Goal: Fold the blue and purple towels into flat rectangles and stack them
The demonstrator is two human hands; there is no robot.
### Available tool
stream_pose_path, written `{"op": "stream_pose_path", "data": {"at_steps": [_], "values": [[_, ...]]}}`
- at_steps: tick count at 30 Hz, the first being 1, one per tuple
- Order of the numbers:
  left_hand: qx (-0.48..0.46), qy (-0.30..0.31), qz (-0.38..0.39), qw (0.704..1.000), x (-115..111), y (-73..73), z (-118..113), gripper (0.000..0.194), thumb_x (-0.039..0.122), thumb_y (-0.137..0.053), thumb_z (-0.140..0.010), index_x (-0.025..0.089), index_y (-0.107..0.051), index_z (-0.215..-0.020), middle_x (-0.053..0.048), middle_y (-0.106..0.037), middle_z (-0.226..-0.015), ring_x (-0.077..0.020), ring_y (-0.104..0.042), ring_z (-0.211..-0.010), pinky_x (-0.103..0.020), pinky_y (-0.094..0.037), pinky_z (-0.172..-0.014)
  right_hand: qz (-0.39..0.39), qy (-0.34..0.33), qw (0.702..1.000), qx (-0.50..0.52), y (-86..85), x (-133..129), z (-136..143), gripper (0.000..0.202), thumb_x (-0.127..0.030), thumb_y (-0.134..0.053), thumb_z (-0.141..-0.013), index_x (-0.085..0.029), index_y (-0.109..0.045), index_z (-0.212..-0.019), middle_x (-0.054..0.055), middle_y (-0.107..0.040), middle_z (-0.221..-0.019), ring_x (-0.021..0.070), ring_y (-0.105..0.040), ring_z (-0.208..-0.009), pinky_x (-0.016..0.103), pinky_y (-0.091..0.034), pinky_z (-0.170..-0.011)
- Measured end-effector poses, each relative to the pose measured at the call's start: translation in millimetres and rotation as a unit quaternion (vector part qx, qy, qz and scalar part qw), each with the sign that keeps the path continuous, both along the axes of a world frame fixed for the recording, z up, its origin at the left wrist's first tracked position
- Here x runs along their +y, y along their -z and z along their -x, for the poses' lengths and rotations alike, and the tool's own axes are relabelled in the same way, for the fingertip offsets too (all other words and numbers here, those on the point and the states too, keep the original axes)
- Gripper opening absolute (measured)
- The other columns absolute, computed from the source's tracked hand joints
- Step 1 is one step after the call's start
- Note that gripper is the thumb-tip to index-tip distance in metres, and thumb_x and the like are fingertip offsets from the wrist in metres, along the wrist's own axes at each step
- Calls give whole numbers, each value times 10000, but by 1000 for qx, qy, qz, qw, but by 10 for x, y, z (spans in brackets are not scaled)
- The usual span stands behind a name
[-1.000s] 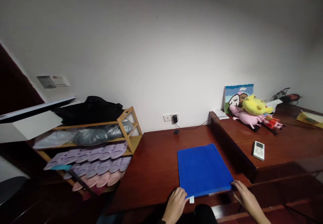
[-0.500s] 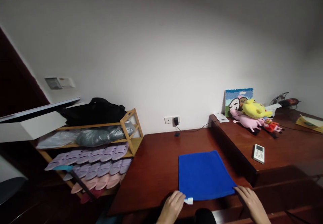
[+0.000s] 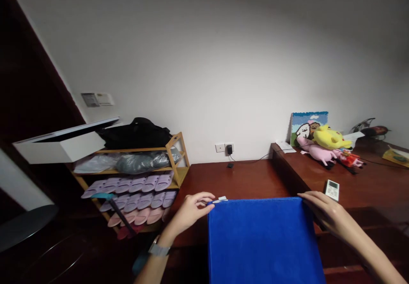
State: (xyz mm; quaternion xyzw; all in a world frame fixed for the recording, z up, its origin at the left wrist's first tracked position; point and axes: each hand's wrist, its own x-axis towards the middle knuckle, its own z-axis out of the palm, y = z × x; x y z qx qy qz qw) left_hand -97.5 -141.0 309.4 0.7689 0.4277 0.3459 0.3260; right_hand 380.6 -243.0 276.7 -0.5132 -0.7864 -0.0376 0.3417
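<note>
A blue towel (image 3: 262, 237) hangs stretched between my two hands, its top edge nearly level and its lower part running out of the bottom of the view. My left hand (image 3: 193, 207) pinches the top left corner, beside a small white tag (image 3: 220, 199). At the top right corner, my right hand (image 3: 321, 207) has its fingers closed on the cloth. Behind the towel lies the dark red wooden desk (image 3: 236, 179), partly hidden by it. A watch (image 3: 159, 247) is on my left wrist.
Left of the desk stands a wooden shoe rack (image 3: 175, 147) with lilac slippers (image 3: 137, 184), a black bag (image 3: 137, 132) and a white box (image 3: 67, 147). The raised right surface holds plush toys (image 3: 330, 137) and a white remote (image 3: 332, 189). A charger (image 3: 229, 149) sits in the wall socket.
Both hands have lifted the towel's near edge up off the desk. The towel lay flat before and now hangs upright in front of me. The view has shifted slightly left.
</note>
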Motion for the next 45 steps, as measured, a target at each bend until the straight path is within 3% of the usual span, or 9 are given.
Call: {"op": "stream_pose_path", "data": {"at_steps": [5,12,18,22,26,31,35,40,45], "values": [[23,10,50,998,-216,-20,312,349,444,-770,-780,181,-801,-1008,-79,-819,-1007,-245,-758,-919,-333,-627,-828,79,-40,996,7,12,-253,226,421,-243,-422,-993,-283,-647,-1347,111,-685,-1298,214,-699,-1109,282,-587,-908],[80,11,-53,995,-664,-254,661,155,375,-770,-784,312,-839,-909,-9,-829,-892,-231,-767,-850,-318,-627,-805,68,-58,995,-37,-45,-730,218,514,-258,-508,-949,-405,-564,-1438,50,-685,-1333,263,-706,-1135,305,-604,-926],[62,-6,-102,993,-647,-268,811,137,354,-801,-762,344,-838,-894,4,-825,-847,-225,-770,-794,-321,-635,-792,45,-30,998,-20,35,-793,181,374,-370,-549,-955,-425,-668,-1306,43,-691,-1319,289,-702,-1131,309,-621,-888],[68,-5,-34,997,-303,-183,723,165,366,-760,-806,276,-836,-922,-18,-829,-920,-225,-770,-866,-295,-619,-798,107,-97,989,11,-146,-377,379,327,-336,-443,-1005,-315,-763,-1070,96,-690,-1274,231,-704,-1082,266,-589,-883],[59,20,37,997,331,-34,593,268,409,-747,-813,205,-822,-969,-55,-826,-961,-225,-762,-871,-293,-605,-780,136,-104,985,17,-147,388,487,389,-257,-366,-1013,-262,-754,-989,96,-678,-1219,189,-675,-1081,273,-548,-927],[79,-7,-51,996,1248,38,403,303,439,-729,-821,177,-808,-950,-77,-823,-938,-231,-754,-843,-309,-595,-771,121,-77,989,-22,14,1507,514,406,-179,-372,-947,-229,-767,-1026,103,-669,-1149,191,-681,-1001,309,-549,-913],[81,-56,-120,988,1650,99,321,316,446,-594,-932,186,-765,-988,-61,-805,-914,-204,-742,-777,-304,-587,-759,87,10,994,-62,74,1986,591,451,-165,-365,-943,-250,-726,-1201,93,-627,-1316,212,-656,-1112,313,-550,-906],[120,-89,-193,970,1573,651,390,318,375,-439,-1027,240,-695,-1161,-59,-763,-1122,-213,-727,-1005,-335,-560,-911,58,37,995,-77,563,1905,668,521,-143,-337,-957,-276,-636,-1363,60,-592,-1444,206,-617,-1213,322,-528,-987],[182,-101,-220,953,1046,1701,410,346,313,-397,-1026,222,-714,-1133,-93,-770,-1150,-252,-733,-1037,-399,-581,-924,165,30,979,-114,1720,1497,775,576,-109,-266,-945,-206,-649,-1364,103,-566,-1488,235,-614,-1248,414,-436,-1130]]}}
